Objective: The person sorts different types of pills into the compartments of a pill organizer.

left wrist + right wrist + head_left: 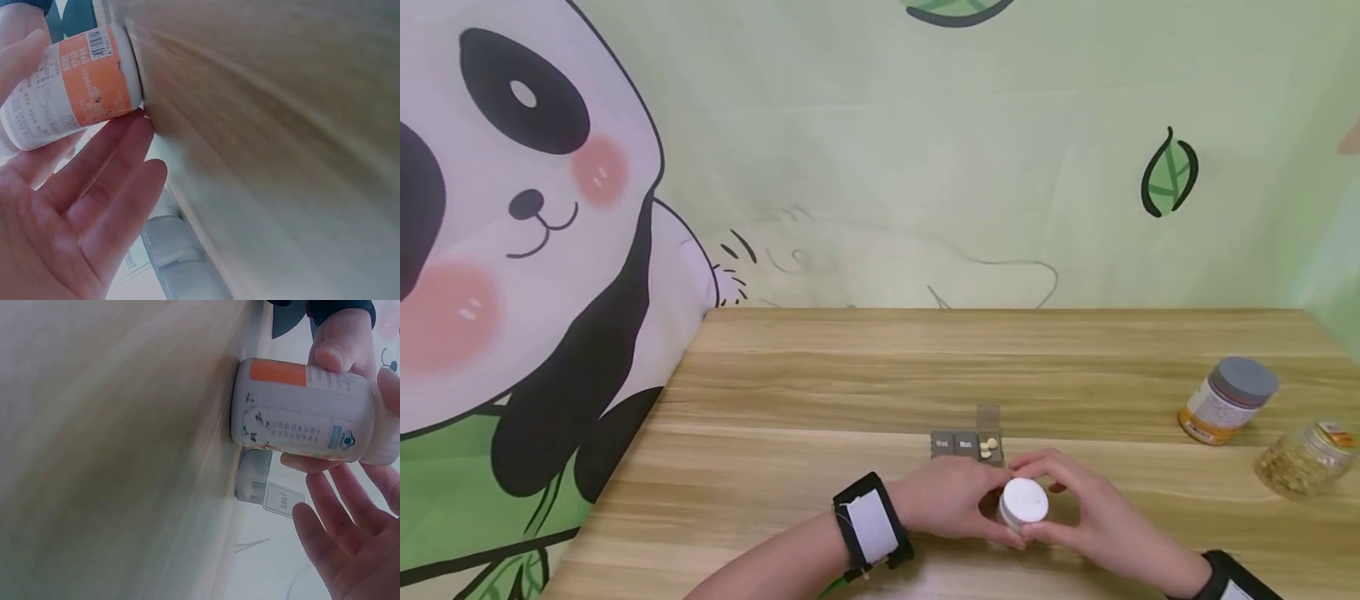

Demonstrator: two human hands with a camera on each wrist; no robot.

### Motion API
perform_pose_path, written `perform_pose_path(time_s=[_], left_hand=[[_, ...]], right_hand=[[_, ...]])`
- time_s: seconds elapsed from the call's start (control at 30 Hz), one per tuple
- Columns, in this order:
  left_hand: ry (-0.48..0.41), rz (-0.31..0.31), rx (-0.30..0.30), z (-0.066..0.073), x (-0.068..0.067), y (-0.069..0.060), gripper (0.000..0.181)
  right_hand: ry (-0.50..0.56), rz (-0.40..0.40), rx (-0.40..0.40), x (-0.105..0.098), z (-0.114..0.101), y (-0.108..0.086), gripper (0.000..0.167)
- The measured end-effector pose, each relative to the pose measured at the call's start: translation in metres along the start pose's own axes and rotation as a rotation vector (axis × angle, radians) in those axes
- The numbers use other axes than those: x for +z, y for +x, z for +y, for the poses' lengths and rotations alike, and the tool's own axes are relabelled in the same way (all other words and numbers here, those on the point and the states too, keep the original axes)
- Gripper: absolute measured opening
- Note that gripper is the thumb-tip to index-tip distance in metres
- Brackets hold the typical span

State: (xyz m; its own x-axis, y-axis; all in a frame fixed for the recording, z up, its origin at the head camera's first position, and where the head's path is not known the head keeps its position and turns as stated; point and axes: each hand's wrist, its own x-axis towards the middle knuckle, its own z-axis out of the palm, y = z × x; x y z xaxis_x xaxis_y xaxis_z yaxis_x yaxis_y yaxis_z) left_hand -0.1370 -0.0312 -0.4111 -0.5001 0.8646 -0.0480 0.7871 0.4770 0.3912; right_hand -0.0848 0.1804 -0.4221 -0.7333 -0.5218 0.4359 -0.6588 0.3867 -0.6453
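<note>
A white pill bottle [300,409] with an orange label panel stands upright on the table. My left hand [947,498] grips its body from the left, the thumb on the near side. My right hand [1097,517] holds the white cap [1025,500] between thumb and fingers; its other fingers spread loosely beside the bottle in the right wrist view. Just beyond the hands lies a grey pill organizer [953,442] with "Wed." and "Mon." lids down. Its right compartment has its lid [988,415] raised, and pale yellow tablets [989,446] lie inside.
To the right stands a jar [1227,400] with a grey lid and an orange-and-white label. Nearer the right edge is a clear jar [1303,458] of golden capsules. A panda-printed backdrop [880,158] hangs behind the wooden table [820,367].
</note>
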Motion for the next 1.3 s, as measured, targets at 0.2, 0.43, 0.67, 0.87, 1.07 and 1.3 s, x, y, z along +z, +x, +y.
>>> perform_pose_path(time_s=[0.2, 0.43, 0.67, 0.87, 1.07, 1.3], left_hand=[[0.017, -0.034, 0.057, -0.001, -0.001, -0.006, 0.048], [0.060, 0.034, 0.102, -0.008, -0.012, -0.023, 0.037], [0.090, 0.113, 0.133, -0.012, -0.012, -0.033, 0.028], [0.112, 0.165, 0.157, -0.014, -0.009, -0.033, 0.025], [0.125, 0.177, 0.152, -0.014, -0.009, -0.034, 0.025], [0.138, 0.185, 0.149, -0.015, -0.009, -0.036, 0.024]], right_hand=[[0.051, -0.047, 0.042, -0.005, 0.001, -0.007, 0.047], [-0.018, -0.033, 0.111, -0.024, 0.007, -0.016, 0.048], [-0.161, 0.096, 0.133, -0.042, 0.028, -0.015, 0.050], [-0.201, 0.142, 0.238, -0.054, 0.049, 0.000, 0.042], [-0.187, 0.102, 0.388, -0.069, 0.064, 0.020, 0.042], [-0.152, 0.108, 0.463, -0.076, 0.085, 0.041, 0.049]])
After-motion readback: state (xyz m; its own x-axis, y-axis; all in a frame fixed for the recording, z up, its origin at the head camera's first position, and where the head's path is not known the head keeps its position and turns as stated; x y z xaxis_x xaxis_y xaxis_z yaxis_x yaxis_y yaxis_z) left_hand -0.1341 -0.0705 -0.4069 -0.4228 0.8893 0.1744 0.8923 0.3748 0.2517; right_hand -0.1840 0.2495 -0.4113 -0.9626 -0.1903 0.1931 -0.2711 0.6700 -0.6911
